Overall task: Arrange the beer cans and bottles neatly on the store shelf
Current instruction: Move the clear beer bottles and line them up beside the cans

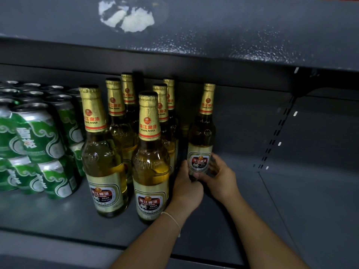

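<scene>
Both hands, left hand [186, 188] and right hand [219, 177], grip wrapped round lone bottle [202, 136] low body; glass, heavy, slippery, breakable—hold low.

A dark grey metal shelf [291, 200] sits under another shelf board [213, 35] with a chipped white patch [126, 15]. A slotted upright [275, 136] stands far right. Light is dim.

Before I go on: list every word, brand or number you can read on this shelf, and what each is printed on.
"PEARL RIVER", under red Chinese characters: neck label of the front bottle.
"PEARL RIVER BEER": body label of that bottle.
"PEARL RIVER": neck label of the front-left bottle.
"PEARL RIVER BEER", blurred: body label of the held bottle.
White Chinese characters on the green cans: too blurred to read.
Fine print on all labels: too small.
</scene>
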`<state>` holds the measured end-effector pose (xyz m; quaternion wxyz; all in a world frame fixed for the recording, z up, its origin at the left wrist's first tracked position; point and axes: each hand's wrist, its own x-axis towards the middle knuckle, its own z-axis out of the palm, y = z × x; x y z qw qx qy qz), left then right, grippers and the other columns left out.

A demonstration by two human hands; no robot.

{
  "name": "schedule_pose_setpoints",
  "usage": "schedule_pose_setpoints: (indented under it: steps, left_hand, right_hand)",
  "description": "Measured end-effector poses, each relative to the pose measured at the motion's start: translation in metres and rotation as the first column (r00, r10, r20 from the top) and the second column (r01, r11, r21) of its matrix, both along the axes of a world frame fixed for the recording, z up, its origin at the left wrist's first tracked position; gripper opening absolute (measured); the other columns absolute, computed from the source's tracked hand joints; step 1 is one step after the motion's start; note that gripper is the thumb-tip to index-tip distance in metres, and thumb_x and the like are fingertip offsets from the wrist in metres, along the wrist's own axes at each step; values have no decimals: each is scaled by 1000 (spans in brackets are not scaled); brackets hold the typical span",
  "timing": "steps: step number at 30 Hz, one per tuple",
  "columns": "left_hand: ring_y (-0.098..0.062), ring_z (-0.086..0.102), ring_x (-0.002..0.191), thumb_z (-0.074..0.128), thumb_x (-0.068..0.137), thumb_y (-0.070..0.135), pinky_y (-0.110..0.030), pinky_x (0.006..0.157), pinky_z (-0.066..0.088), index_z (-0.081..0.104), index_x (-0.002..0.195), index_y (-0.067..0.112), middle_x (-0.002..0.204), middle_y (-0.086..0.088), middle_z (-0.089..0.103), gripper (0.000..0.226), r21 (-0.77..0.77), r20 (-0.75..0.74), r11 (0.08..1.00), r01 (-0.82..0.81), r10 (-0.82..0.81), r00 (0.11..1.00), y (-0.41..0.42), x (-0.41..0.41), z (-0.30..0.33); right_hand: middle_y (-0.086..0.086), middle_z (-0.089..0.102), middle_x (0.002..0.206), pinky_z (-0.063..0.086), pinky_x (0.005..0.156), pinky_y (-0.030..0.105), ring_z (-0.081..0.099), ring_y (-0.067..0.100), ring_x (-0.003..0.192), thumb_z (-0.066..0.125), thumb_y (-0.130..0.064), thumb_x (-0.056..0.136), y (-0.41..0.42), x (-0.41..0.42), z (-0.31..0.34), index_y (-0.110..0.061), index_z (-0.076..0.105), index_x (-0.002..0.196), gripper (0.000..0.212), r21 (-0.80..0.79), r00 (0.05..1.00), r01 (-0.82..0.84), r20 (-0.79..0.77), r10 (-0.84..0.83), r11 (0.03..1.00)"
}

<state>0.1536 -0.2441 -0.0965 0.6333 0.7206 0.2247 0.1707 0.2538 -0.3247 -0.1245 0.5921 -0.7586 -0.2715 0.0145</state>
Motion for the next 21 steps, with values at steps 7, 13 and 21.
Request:
schedule_pose_setpoints:
  steps: [7, 13, 21]
  left_hand:
    - [-12, 42, 132, 39, 59, 16, -39, 113, 35, 34, 143, 34, 140, 6, 50, 86, 29, -37, 1000, -9, 10, 999, 2, 6, -11]
    - [-11, 47, 126, 40, 61, 13, -38, 111, 37, 40, 140, 30, 133, 5, 55, 80, 53, -5, 998, -24, 24, 1000, -1, 2, -3]
    - [-14, 46, 127, 42, 63, 13, -40, 111, 37, 41, 138, 27, 134, 3, 54, 76, 124, -37, 992, -38, 43, 998, -2, -1, -1]
  right_hand:
    - [-4, 70, 119, 50, 91, 12, 65, -6, 105, 87, -1, 67, -1, -5, 4, -12, 55, 134, 75, 6, 1000, 15, -6, -15, 1000]
    - [-15, 68, 108, 50, 89, 10, 64, -15, 96, 89, -4, 65, -1, -9, 9, -17, 58, 127, 71, -5, 1000, 25, -16, -25, 1000]
    - [-7, 69, 118, 50, 94, 15, 64, -6, 105, 89, -8, 67, -2, -12, 13, -15, 56, 132, 73, -30, 1000, 17, -10, -17, 999]
